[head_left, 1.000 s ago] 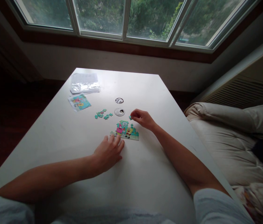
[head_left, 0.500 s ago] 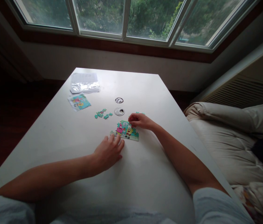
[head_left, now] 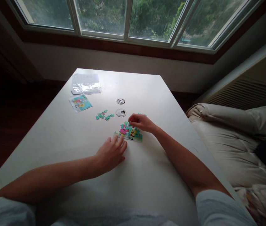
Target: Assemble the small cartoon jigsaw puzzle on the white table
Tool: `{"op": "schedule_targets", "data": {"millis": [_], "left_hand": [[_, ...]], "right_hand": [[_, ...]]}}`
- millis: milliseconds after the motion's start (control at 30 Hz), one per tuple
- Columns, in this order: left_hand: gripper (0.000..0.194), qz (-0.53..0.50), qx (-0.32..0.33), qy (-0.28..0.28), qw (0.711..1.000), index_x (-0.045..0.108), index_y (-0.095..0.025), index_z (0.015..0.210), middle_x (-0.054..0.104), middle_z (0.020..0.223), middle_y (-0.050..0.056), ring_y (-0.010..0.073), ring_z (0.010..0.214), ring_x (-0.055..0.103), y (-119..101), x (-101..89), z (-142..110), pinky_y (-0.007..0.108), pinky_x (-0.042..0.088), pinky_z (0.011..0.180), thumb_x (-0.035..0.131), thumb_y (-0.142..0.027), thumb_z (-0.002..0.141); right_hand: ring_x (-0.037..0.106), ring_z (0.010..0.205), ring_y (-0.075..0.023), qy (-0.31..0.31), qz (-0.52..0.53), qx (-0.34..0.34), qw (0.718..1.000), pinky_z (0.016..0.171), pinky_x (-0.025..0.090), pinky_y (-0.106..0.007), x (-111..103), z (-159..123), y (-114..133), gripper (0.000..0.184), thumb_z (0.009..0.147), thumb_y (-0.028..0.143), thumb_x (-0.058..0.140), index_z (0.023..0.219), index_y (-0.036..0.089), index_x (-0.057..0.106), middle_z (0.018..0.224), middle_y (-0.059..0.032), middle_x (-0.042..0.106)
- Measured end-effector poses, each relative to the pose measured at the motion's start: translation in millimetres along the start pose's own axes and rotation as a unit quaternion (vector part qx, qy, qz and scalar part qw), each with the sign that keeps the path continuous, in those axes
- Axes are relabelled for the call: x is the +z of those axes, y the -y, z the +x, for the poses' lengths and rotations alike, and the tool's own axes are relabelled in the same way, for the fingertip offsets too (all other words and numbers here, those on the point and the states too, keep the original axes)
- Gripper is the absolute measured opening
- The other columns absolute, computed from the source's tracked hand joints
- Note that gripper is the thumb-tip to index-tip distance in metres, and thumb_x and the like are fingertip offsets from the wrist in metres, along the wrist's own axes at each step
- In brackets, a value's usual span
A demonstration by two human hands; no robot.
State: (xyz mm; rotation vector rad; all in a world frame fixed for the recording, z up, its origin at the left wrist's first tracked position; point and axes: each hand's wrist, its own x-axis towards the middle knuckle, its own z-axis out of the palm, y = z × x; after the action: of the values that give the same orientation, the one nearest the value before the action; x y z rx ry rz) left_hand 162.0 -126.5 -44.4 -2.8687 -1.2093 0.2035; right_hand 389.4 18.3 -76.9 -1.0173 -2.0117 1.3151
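Observation:
A small, partly assembled cartoon jigsaw puzzle lies on the white table. My left hand rests flat with fingers stretched out, fingertips touching the puzzle's near-left corner. My right hand is pinched over the puzzle's top edge, pressing a small teal piece there; the piece is mostly hidden under the fingers. Several loose teal pieces lie to the left of the puzzle, and a few more peek out behind my right hand.
A picture card and a clear plastic bag lie at the far left of the table. Two round cable holes sit in the tabletop beyond the puzzle. A cushioned sofa stands on the right, windows ahead.
My right hand, holding a teal piece above the table a second ago, came down onto the puzzle's top edge. The puzzle and my left hand shifted slightly to the right.

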Motion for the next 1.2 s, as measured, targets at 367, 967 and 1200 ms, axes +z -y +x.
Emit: {"op": "schedule_targets", "data": {"millis": [367,967,1200], "left_hand": [[0.051,0.002,0.02,-0.036,0.999,0.05,-0.013,0.135,0.05,0.146,0.022,0.0364,0.137,0.045,-7.3,0.3,3.5,0.044,0.046,0.098,0.058,-0.043,0.095],[0.048,-0.006,0.017,-0.046,0.999,0.051,-0.012,0.132,0.053,0.139,0.023,0.0359,0.134,0.047,-10.8,2.2,4.7,0.043,0.045,0.096,0.057,-0.042,0.095],[0.048,0.002,0.017,-0.044,0.999,0.051,-0.012,0.132,0.054,0.138,0.022,0.0356,0.129,0.05,-10.2,2.0,4.8,0.043,0.046,0.095,0.057,-0.042,0.095]], "right_hand": [[0.061,0.086,-0.0178,-0.048,-0.148,-0.109,0.982,0.083,0.045,-0.03,44.9,-4.4,21.8,0.008,0.085,0.016,0.067,0.09,0.021,0.073,0.084,-0.0018,0.071],[0.053,0.089,-0.0199,-0.027,-0.239,-0.135,0.961,0.085,0.041,-0.031,48.7,-0.5,9.2,0.007,0.084,0.014,0.072,0.087,0.019,0.069,0.086,-0.0031,0.066],[0.051,0.092,-0.0215,-0.023,-0.289,-0.153,0.945,0.087,0.04,-0.033,48.1,-1.1,7.6,0.003,0.088,0.018,0.071,0.086,0.02,0.069,0.092,-0.0057,0.063]]}}
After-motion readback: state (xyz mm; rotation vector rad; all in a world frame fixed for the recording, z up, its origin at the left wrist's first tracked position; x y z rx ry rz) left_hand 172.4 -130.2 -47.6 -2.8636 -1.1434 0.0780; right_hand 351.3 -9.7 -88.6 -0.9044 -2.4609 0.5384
